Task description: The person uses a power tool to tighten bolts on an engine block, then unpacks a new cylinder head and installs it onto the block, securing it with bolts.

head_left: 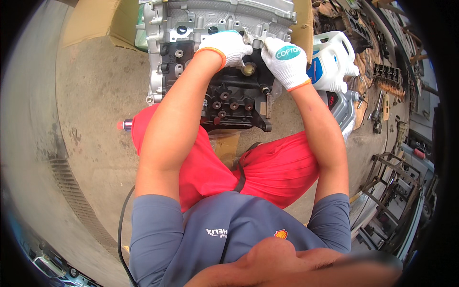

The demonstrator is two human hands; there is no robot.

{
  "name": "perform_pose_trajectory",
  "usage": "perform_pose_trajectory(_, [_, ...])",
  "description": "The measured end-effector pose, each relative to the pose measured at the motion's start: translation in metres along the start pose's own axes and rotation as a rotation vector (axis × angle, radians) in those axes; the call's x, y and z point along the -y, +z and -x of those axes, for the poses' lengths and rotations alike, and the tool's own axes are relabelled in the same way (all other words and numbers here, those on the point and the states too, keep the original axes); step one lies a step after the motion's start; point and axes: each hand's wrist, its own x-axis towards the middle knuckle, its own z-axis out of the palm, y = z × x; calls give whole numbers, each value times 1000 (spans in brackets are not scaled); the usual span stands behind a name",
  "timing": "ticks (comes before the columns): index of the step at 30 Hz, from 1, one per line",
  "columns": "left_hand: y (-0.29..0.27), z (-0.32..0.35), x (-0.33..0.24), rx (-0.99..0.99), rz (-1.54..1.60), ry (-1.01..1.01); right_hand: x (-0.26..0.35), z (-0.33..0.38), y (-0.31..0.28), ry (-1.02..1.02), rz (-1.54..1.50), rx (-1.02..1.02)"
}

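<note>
In the head view, a cast grey-and-black metal engine block [210, 62], ribbed and studded with bolt holes, sat at the upper centre of the frame on rough concrete floor [95, 95]. The left hand [227, 47], in a white knitted glove, had its grip closed over the block's pale top edge. The right hand [285, 61], likewise gloved, pinched together just beside it. A white plastic jug [334, 62] stood at upper right.

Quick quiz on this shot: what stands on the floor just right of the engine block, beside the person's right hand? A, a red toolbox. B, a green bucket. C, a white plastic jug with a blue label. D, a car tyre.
C: a white plastic jug with a handle and blue label stands right of the engine block, next to the gloved right hand.
</note>
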Motion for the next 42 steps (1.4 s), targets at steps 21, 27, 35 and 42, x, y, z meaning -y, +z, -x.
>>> perform_pose_trajectory(21, [2, -6, 8, 55, 57, -39, -5, 9, -21, 243, -212, 228])
perform_pose_trajectory(27, [-2, -4, 6, 54, 80, -19, -2, 1, -5, 125, -86, 145])
perform_pose_trajectory(35, [-11, -2, -6, 191, -60, -94, 6, -3, 0, 59, 15, 39])
perform_pose_trajectory(42, [-10, -3, -1, 163, 253, -225, 6, -4, 9, 154, -38, 19])
